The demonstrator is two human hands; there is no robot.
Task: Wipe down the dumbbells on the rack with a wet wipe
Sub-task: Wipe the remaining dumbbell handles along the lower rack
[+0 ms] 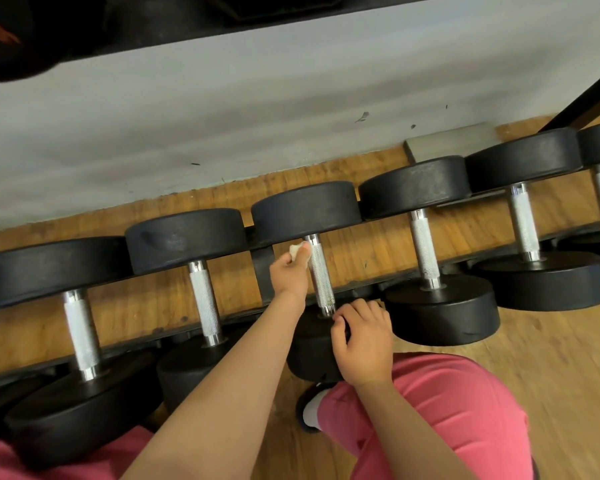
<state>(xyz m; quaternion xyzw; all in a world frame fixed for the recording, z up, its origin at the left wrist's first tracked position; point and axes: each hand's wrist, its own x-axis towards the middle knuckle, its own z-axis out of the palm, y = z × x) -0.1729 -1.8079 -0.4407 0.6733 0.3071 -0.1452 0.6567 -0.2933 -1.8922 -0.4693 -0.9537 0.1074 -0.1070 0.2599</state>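
Several black dumbbells with knurled silver handles lie side by side on a low black rack (262,268). My left hand (289,271) pinches a small white wet wipe (295,250) against the far end of the middle dumbbell's handle (321,275), just below its far head (305,211). My right hand (362,341) rests with curled fingers over the near head (312,355) of that same dumbbell, next to the handle's near end.
Neighbouring dumbbells lie close on both sides, at left (205,299) and right (426,251). A grey wall (222,116) runs behind the rack over a wooden floor (551,358). My knees in pink trousers (447,410) are in front, and a darker upper shelf (84,26) overhangs.
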